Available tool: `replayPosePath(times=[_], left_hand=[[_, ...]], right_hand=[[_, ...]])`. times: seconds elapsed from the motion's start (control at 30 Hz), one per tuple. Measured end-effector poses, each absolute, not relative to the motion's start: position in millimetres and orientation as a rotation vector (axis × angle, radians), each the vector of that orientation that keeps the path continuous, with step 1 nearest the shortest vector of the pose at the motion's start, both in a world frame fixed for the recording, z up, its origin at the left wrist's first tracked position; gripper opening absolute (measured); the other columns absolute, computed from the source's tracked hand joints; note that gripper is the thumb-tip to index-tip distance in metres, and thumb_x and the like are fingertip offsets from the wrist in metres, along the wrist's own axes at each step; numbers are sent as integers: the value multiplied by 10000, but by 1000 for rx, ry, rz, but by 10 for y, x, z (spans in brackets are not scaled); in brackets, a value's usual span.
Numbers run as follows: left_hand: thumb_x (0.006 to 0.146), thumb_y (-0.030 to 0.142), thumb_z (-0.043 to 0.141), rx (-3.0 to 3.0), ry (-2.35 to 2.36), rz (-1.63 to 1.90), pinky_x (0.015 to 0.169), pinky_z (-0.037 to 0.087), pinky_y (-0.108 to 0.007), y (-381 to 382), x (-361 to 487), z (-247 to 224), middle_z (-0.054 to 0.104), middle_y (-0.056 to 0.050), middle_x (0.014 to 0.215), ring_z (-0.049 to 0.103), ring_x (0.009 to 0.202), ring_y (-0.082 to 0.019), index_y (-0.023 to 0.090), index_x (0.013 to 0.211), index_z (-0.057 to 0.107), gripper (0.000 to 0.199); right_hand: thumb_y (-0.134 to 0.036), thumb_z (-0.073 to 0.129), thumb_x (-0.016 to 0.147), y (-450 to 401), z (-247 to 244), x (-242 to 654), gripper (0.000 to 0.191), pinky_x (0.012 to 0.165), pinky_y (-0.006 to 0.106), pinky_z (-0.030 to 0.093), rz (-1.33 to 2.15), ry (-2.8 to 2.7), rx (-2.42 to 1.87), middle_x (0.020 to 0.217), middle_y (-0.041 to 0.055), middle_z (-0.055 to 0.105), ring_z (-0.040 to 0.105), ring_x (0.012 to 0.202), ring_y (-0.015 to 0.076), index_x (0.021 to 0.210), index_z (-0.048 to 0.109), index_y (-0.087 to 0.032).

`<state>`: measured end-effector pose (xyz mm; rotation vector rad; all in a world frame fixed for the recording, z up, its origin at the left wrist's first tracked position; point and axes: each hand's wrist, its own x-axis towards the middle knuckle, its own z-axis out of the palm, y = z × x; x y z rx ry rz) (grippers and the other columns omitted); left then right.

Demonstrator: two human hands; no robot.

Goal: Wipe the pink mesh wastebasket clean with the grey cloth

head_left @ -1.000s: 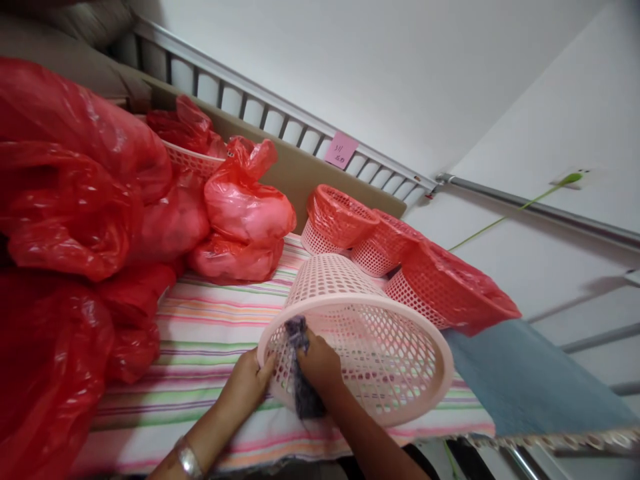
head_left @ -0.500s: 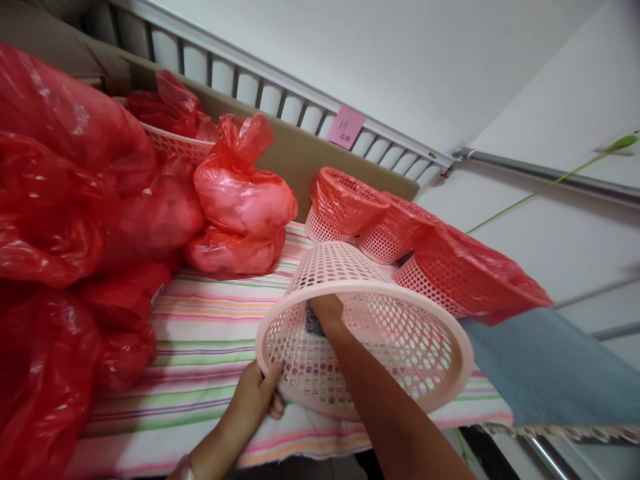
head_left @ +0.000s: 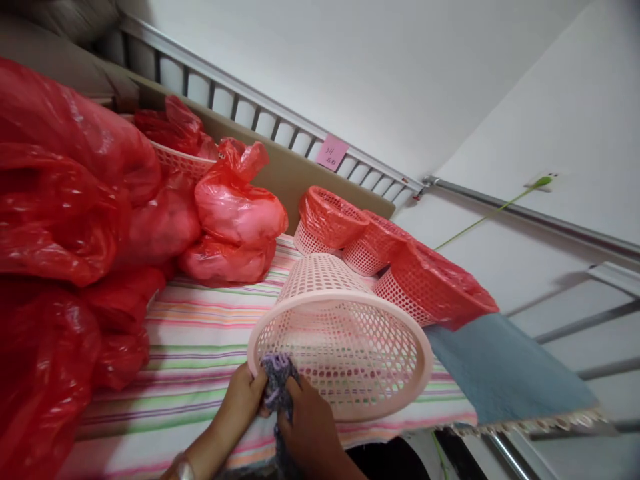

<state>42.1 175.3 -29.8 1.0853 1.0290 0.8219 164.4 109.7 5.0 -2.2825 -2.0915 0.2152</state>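
A pink perforated plastic basket [head_left: 325,275] lies on its side on a striped cloth [head_left: 200,347], its open rim facing me. At the rim's lower left is my left hand [head_left: 245,395], closed on the edge. My right hand [head_left: 307,417] grips a dark grey and lilac cloth [head_left: 279,377] just in front of the opening, beside my left fingers. The cloth hangs down below my right hand. Part of the left fingertips is hidden behind the rim and the cloth.
Full red plastic bags [head_left: 240,207] are piled at the left. Behind the basket stand several pink baskets lined with red bags [head_left: 333,217]. A blue cloth [head_left: 510,367] lies at the right, near a metal rail [head_left: 530,223]. A pink note [head_left: 333,152] hangs on the back rail.
My right hand has come out of the basket toward me with the grey cloth. My left hand stays at the rim. The view has shifted slightly.
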Motion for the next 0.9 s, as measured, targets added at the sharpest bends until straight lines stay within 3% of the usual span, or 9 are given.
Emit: replayPosePath(times=[0.2, 0.37, 0.43, 0.63, 0.9], left_hand=[[804, 509, 380, 1320, 1029, 815, 332, 321, -219, 1817, 321, -183, 476, 51, 373, 469, 294, -136, 176, 664, 515, 385], [817, 395, 429, 1499, 1006, 916, 529, 434, -238, 1973, 204, -66, 644, -35, 597, 580, 565, -170, 156, 641, 577, 332], [815, 375, 441, 1526, 1002, 923, 531, 423, -229, 2032, 177, -52, 649, -40, 631, 569, 592, -164, 151, 633, 577, 319], [799, 514, 440, 1306, 1054, 804, 401, 396, -219, 1967, 238, -168, 538, 13, 413, 494, 369, -121, 155, 618, 530, 412], [692, 697, 433, 1115, 986, 681, 436, 506, -304, 1803, 346, -260, 637, -77, 438, 604, 389, -190, 137, 598, 568, 583]], right_hand=[[-277, 445, 783, 1762, 141, 1923, 406, 770, 298, 410, 78, -1957, -2478, 997, 88, 631, 590, 911, 218, 1174, 527, -202], [-348, 408, 836, 2627, 106, 2162, 398, 803, 322, 424, 62, -1769, -2603, 1080, 109, 635, 589, 990, 239, 1173, 558, -198], [-362, 361, 867, 2862, 78, 2243, 404, 833, 335, 420, 78, -1717, -2625, 1146, 113, 615, 569, 1045, 251, 1170, 572, -199], [-348, 321, 890, 3073, 15, 2351, 405, 851, 307, 413, 100, -1650, -2638, 1165, 92, 616, 560, 1073, 233, 1177, 580, -223], [-375, 406, 836, 2637, 65, 2106, 424, 775, 323, 430, 93, -1723, -2604, 1049, 119, 641, 603, 952, 239, 1198, 516, -185]])
